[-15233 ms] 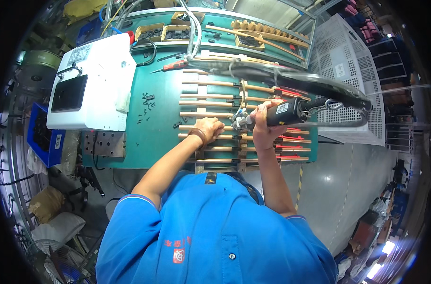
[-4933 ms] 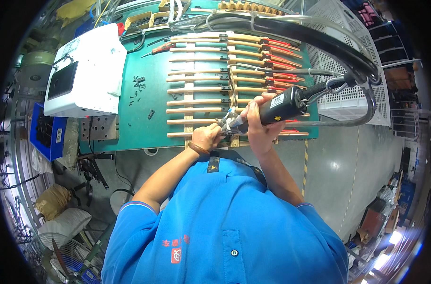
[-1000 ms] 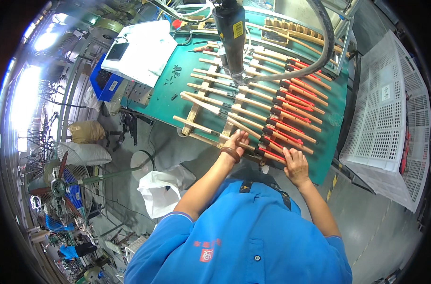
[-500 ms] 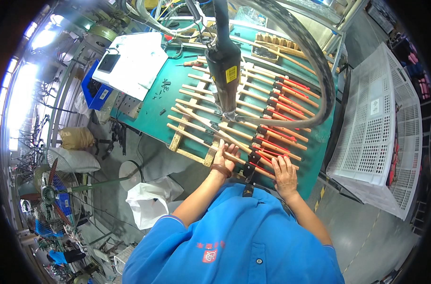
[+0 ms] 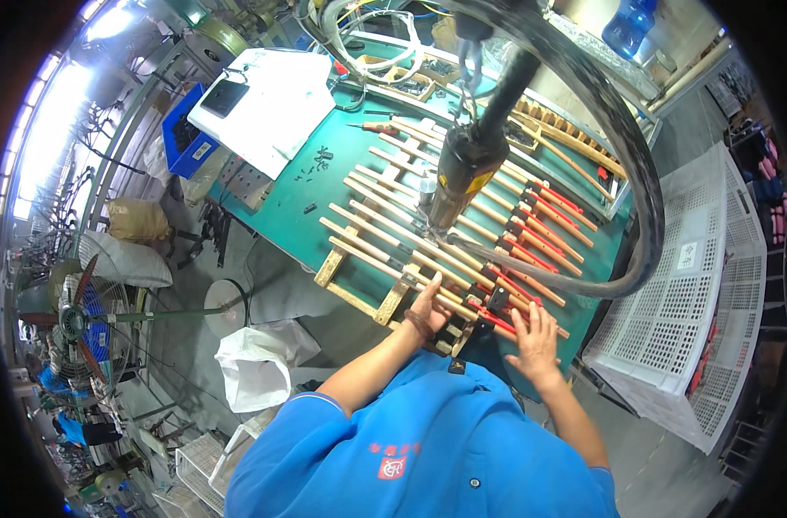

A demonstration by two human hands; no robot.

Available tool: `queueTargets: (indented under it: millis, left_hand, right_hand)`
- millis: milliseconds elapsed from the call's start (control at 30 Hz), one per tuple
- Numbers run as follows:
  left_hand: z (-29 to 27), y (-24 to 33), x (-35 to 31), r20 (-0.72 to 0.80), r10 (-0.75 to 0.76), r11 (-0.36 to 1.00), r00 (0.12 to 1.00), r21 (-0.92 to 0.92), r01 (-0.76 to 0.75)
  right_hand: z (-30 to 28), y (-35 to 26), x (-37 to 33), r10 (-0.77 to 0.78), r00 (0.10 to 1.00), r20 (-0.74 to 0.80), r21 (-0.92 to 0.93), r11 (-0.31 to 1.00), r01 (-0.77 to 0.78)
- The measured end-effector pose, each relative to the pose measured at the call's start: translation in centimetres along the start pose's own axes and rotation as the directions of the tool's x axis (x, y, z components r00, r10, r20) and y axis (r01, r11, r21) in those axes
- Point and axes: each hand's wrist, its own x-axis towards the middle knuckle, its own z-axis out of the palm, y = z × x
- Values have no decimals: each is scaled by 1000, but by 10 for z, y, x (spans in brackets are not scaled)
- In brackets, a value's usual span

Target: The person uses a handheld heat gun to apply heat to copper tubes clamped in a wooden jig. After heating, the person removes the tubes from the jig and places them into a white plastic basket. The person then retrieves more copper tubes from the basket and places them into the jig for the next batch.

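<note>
A row of pale wooden rods (image 5: 380, 226) lies side by side across a wooden rack (image 5: 333, 266). Black clamps and red strips (image 5: 552, 226) sit toward their right ends. My left hand (image 5: 428, 308) is at the near end of the row, its thumb against the nearest rod and its other fingers curled partly out of sight beneath. Over the near rods' right ends, my right hand (image 5: 536, 344) has its fingers stretched and spread, beside a red strip. Above the rods hangs a black power tool (image 5: 467, 177), its tip close to them.
A thick dark hose (image 5: 648, 216) loops down over the right part of the green table (image 5: 281, 226). A white document sheet (image 5: 268, 108) and a blue bin (image 5: 186, 134) are at the back left. White perforated crates (image 5: 661, 302) stand on the right. A screwdriver (image 5: 374, 128) lies beyond the rods.
One near rod that lay aslant across its neighbours now lies in line with them. My right hand's fingers have spread wider. The power tool hangs farther right in view, which has also shifted.
</note>
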Motion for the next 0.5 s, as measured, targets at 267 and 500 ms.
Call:
queueTargets:
  millis: [267, 500]
  left_hand:
    - [26, -9, 2, -200, -16, 993, 980, -118, -8]
    - [55, 2, 5, -96, -18, 990, 995, 139, 31]
  right_hand:
    - [13, 22, 18, -129, 973, -190, -97, 989, 112]
    - [-45, 49, 41, -98, 995, -30, 72, 992, 100]
